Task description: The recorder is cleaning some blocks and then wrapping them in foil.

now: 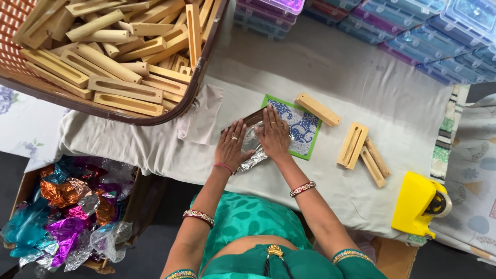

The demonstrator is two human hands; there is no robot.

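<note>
Cloth-covered table (330,77) at centre: left hand (230,146) and right hand (274,135), fingers flat and slightly spread, pressed silver foil (251,150) around apparently one wooden block (251,118); three bare blocks (356,144) at 3 o'clock.

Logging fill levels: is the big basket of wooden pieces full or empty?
Full: the basket is heaped with wooden pieces up to its rim.

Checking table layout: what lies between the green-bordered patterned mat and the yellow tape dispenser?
In the head view, three slotted wooden blocks lie on the cloth between the mat and the tape dispenser.
</note>
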